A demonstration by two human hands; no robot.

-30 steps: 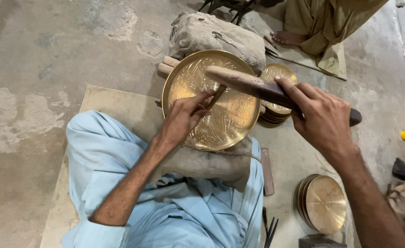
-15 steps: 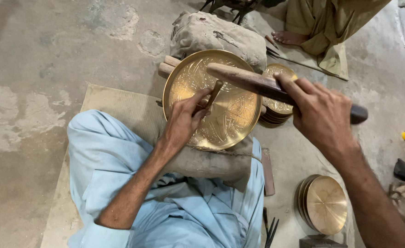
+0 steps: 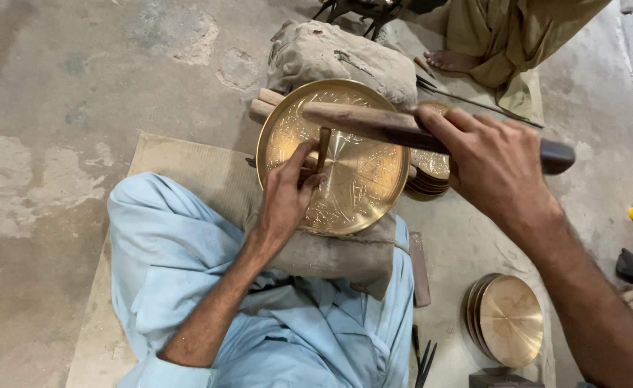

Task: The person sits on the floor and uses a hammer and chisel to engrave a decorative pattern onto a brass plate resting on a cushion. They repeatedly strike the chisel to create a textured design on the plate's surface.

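Head view, looking down over a seated person in pale blue clothing (image 3: 187,266); nearest the lens, thin dark metal tools (image 3: 424,363) lie on the floor beside the knee, and a stack of plain brass plates (image 3: 506,320) sits just right of them; a flat dark bar (image 3: 418,267) lies between that stack and the lap. On the lap, a padded cloth cushion (image 3: 338,255) carries the engraved brass tray (image 3: 331,154), tilted toward the camera; the left hand (image 3: 284,201) rests on the tray's lower left, its fingers closed round a slim chisel (image 3: 323,147) held upright on the metal. The right hand (image 3: 492,169) crosses above the tray's right rim, fingers wrapped tight on a wooden mallet (image 3: 374,123) that lies level over the tray and hides part of its upper edge; that hand also blocks much of a second pile of brass dishes (image 3: 431,172) behind it. Farther off, a stuffed sack (image 3: 338,54) touches the tray's far rim; beyond it, another person's bare foot (image 3: 449,61) and ochre garment (image 3: 510,36) on the concrete floor (image 3: 79,86).
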